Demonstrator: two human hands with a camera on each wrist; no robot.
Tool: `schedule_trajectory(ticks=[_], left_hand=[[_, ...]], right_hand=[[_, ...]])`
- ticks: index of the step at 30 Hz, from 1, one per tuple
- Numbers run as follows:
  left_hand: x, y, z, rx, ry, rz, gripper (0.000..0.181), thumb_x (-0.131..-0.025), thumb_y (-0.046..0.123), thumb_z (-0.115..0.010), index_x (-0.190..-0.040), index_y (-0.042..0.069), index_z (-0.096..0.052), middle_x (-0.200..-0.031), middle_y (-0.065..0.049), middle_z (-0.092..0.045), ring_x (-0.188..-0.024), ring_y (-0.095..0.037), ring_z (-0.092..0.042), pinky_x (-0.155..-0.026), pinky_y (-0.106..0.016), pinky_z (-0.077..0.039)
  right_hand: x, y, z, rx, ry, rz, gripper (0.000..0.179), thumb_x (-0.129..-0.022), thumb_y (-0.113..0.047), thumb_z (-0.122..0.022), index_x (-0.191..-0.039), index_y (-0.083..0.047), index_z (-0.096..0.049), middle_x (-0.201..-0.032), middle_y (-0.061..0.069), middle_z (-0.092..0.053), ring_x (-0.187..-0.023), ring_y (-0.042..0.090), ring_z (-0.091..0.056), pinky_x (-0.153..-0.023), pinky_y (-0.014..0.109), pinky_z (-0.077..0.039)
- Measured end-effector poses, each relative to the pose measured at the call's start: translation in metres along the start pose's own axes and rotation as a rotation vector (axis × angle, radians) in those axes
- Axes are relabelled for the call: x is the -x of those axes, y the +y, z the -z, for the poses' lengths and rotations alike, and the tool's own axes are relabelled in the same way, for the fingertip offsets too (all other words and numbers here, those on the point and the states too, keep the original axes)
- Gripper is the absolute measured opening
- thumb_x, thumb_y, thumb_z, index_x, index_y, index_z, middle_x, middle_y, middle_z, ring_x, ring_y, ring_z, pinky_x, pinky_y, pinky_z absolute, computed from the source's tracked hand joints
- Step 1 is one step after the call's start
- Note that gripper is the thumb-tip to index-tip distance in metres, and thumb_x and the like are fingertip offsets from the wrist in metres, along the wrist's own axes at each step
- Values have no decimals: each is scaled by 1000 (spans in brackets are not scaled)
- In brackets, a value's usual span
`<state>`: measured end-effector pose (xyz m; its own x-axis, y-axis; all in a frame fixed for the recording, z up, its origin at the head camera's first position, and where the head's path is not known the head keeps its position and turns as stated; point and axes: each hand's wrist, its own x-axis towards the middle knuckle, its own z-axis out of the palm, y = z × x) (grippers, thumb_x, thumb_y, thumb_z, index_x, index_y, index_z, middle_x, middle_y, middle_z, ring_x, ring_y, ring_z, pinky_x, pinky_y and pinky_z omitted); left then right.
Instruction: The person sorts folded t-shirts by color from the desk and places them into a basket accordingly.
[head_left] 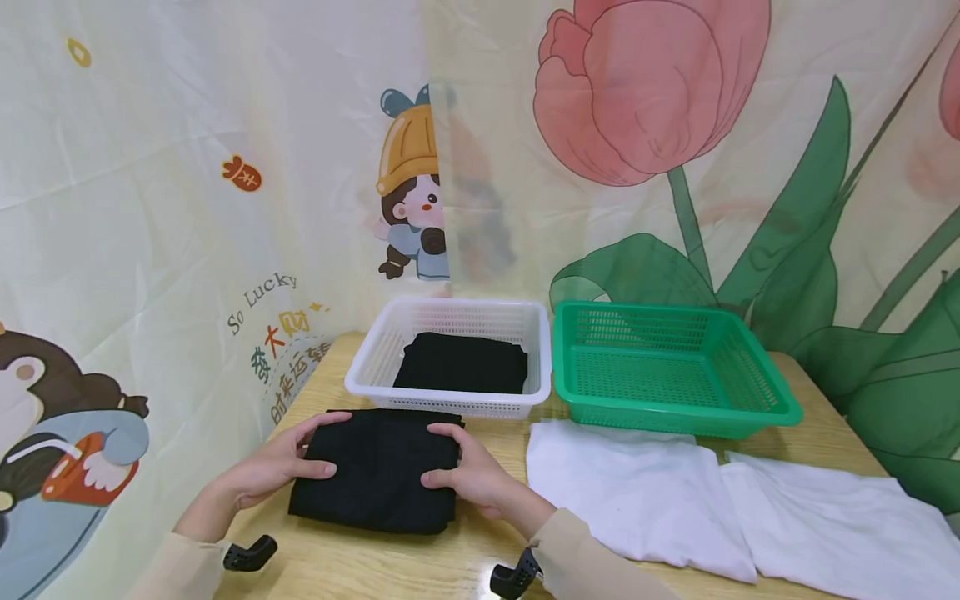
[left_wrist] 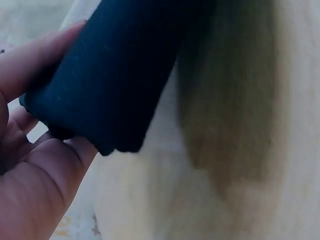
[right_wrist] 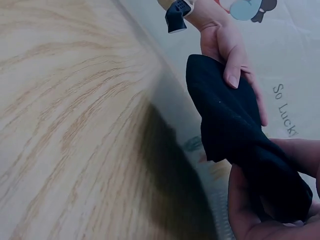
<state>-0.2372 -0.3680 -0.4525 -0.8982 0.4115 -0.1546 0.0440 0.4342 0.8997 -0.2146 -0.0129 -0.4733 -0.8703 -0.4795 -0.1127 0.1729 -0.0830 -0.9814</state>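
A folded black cloth [head_left: 375, 479], apparently a garment, is held between both hands in front of the white basket. My left hand [head_left: 273, 467] grips its left edge, thumb and a finger on the near face. On the opposite edge, my right hand [head_left: 480, 479] holds it the same way. Both wrist views show the cloth [left_wrist: 120, 75] raised off the table, its shadow falling on the wood. Seen from the right wrist, the cloth [right_wrist: 225, 105] sags between the left hand [right_wrist: 225, 42] and the right fingers [right_wrist: 242, 205]. Inside the white basket [head_left: 358, 385] lies another folded black cloth [head_left: 461, 364].
A green basket [head_left: 675, 417] stands right of the white one at the back of the wooden table [head_left: 300, 575]. Two white cloths [head_left: 630, 492] lie flat in front of it, reaching the right side. A printed curtain [head_left: 315, 125] hangs behind and along the left.
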Motion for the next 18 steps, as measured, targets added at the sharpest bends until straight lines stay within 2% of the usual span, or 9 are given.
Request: schedule_trajectory(ticks=[3, 7, 10, 12, 16, 18], left_hand=[[0, 9, 1, 21, -5, -4, 79, -95, 12, -80, -163, 19, -40, -159, -21, -40, -145, -44, -37, -108, -47, -45], [-2, 23, 3, 57, -35, -5, 80, -96, 10, -79, -164, 20, -38, -166, -20, -24, -151, -46, -24, -111, -49, -41], [-2, 34, 6, 67, -54, -16, 80, -97, 10, -77, -165, 20, -36, -170, -17, -11, -154, -47, -7, -115, -56, -34], [-2, 41, 8, 76, -62, -34, 79, -97, 9, -77, -165, 19, -36, -172, -16, -6, -156, -46, 4, -119, -66, -23], [-2, 55, 11, 82, -73, -72, 79, -97, 6, -76, -164, 17, -37, -172, -15, -9, -156, -44, 8, -119, -73, -8], [-1, 63, 13, 100, -90, -90, 79, -97, 3, -74, -165, 17, -36, -170, -15, -21, -158, -39, -9, -124, -65, -17]], right_hand=[[6, -8, 4, 41, 2, 25, 75, -90, 3, -79, -155, -17, -48, -139, 14, -61, -119, 27, -66, -96, 42, -59], [15, -20, 7, 39, 7, 56, 74, -91, 2, -79, -155, -17, -49, -139, 15, -61, -119, 27, -67, -97, 42, -59], [19, -28, 9, 0, -3, 75, 74, -91, 4, -79, -155, -15, -48, -138, 17, -61, -118, 28, -68, -97, 42, -59], [20, -34, 10, -6, -9, 90, 74, -91, 4, -78, -155, -15, -48, -138, 17, -61, -116, 27, -68, -96, 42, -60], [24, -49, 13, -29, -25, 96, 73, -91, 5, -78, -155, -16, -48, -137, 17, -61, -116, 27, -68, -96, 43, -60], [26, -56, 14, -44, -38, 92, 74, -91, 7, -77, -155, -16, -47, -138, 17, -60, -117, 28, -68, -96, 45, -60]])
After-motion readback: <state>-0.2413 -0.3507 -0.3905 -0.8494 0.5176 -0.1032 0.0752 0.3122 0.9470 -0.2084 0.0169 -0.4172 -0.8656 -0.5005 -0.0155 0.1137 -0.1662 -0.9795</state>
